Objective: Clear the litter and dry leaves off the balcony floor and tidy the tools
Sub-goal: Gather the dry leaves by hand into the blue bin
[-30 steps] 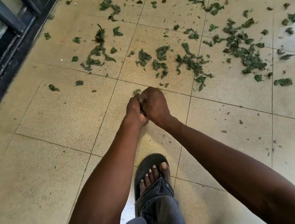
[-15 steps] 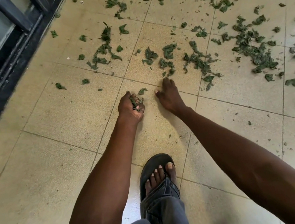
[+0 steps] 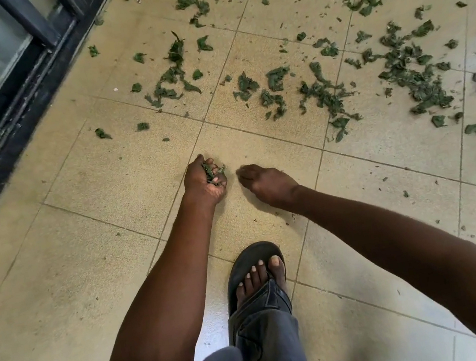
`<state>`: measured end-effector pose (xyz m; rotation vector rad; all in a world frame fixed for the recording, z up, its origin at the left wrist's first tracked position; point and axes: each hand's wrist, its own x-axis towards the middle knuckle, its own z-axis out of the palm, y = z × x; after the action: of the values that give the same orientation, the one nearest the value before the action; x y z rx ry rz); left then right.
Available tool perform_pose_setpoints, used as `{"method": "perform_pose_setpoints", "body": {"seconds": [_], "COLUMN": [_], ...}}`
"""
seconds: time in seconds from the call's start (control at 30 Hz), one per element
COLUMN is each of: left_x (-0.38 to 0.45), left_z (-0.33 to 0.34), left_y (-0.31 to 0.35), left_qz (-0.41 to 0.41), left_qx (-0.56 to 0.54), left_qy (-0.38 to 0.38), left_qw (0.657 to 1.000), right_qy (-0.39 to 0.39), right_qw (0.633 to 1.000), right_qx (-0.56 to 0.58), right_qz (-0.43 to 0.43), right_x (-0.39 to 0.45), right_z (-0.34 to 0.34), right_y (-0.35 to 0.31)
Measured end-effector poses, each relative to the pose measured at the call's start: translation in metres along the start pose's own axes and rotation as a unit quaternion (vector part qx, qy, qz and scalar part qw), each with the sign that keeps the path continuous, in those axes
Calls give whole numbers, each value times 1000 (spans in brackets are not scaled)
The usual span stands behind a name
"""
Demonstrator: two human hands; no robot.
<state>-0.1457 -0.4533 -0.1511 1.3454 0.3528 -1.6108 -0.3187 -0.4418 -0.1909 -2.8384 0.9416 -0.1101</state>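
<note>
From the head view, the left hand (image 3: pixel 206 182) has its grip curled around a small clump of green leaf bits (image 3: pixel 211 172), low over the tiled floor (image 3: pixel 111 182). Just beside it, the right hand (image 3: pixel 265 183) hangs with fingers loosely bent, holding nothing I can see. The scattered leaves (image 3: pixel 323 96) lie beyond both hands, thickest toward the far right. A sandalled foot (image 3: pixel 257 274) stands nearer the camera.

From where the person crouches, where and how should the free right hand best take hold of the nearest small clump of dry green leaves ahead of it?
Probably the right hand should come from above and the near side, fingers raking under the loose, flat clump of dry green leaves, because the pieces lie scattered on the beige tile floor. Then pass them to the left hand, which already cups leaves.
</note>
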Motion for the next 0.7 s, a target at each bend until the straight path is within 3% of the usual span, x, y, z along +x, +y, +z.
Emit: {"method": "perform_pose_setpoints", "body": {"seconds": [0.1, 0.17, 0.2, 0.27, 0.3, 0.37, 0.43, 0.5, 0.6, 0.7], "left_x": [-2, -3, -3, -4, -4, -4, -4, -2, 1, -3], "left_z": [4, 8, 11, 18, 22, 32, 43, 52, 60, 66], "left_y": [-9, -15, -18, -24, -27, -34, -41, -46, -52, -57], "left_qz": [-3, 2, 4, 4, 3, 6, 21, 37, 36, 14], "left_qx": [2, -5, -10, -18, -19, -13, 16, 45, 46, 52], "left_qy": [-12, -21, -25, -37, -44, -57, -52, -36, -39, -67], "left_qw": [1000, 1000, 1000, 999, 999, 998, 998, 998, 998, 996], "right_qy": [3, 40, 88, 199, 231, 249, 246, 246, 222, 220], "right_qw": [999, 982, 948, 817, 748, 641, 588, 620, 732, 767], "right_qx": [-19, 52, 125, 290, 368, 510, 576, 544, 427, 387], "right_qz": [40, 177, 278, 456, 501, 516, 512, 510, 482, 462], "right_x": [-26, -33, -33, -27, -22, -10, 4, 14, 22, 23], "right_z": [-11, -19, -25, -34, -38, -44, -54, -62, -71, -73], "right_y": [16, 28, 32, 36, 33, 20, 3, -7, -17, -15]}}
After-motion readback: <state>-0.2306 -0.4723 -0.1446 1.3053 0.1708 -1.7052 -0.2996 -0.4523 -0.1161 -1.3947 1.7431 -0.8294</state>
